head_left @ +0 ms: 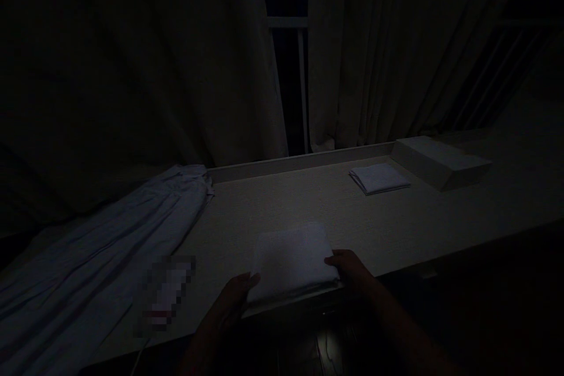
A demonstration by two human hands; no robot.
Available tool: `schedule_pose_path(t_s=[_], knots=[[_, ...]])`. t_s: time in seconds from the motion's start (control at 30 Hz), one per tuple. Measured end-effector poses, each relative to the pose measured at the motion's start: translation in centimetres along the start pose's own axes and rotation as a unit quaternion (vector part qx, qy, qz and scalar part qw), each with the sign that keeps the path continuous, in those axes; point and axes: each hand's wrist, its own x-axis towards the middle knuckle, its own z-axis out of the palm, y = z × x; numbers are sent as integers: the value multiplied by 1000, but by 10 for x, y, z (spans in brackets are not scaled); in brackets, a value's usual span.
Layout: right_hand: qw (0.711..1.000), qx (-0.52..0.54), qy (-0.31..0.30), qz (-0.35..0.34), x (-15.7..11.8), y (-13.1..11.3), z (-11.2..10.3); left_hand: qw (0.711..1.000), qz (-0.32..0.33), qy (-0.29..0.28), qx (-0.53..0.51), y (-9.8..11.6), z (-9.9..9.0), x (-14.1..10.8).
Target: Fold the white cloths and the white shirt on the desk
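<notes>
A pale folded cloth (293, 258) lies at the front edge of the desk, with its near side close to the rim. My left hand (238, 291) grips its left side, thumb on top and fingers hidden beneath. On the opposite side, my right hand (348, 264) holds the cloth the same way, thumb over the upper face. A second, thinner folded cloth (379, 178) rests farther back to the right, apart from both hands. The scene is very dark, so the fabric's exact kind is unclear.
A crumpled pale sheet (145, 247) spreads over the left of the desk (273, 202). Beside it sits a blurred-out object (170, 294) with a cable. A raised box-like block (440, 161) stands at the back right. Curtains (211, 59) hang behind a low back ledge.
</notes>
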Motion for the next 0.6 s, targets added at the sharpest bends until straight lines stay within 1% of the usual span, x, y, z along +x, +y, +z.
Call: schedule_pose_path(t_s=[0.1,0.2,0.27,0.3,0.37,0.43,0.47,0.53,0.6], knots=[[996,49,-72,19,-12,-11,-1,1000,-8,-7,-21,-1,-2,-5],[988,86,-128,17,-27,-20,-6,999,0,-17,-37,-5,-2,-5],[984,101,-148,1,-32,-18,-10,999,5,0,-37,-7,-1,-2],[985,99,-141,-9,-32,-15,-12,999,4,14,-34,-8,0,0],[992,71,-93,-36,-29,-5,-12,999,1,34,-26,-9,3,3],[998,6,-7,-66,-25,8,-9,999,1,37,-27,-9,6,6],[995,-37,41,-83,-23,14,-6,999,2,35,-33,-9,7,7],[978,-119,123,-120,-21,23,1,999,4,30,-45,-9,10,8],[957,-181,172,-151,-23,28,7,998,5,25,-53,-10,11,10]])
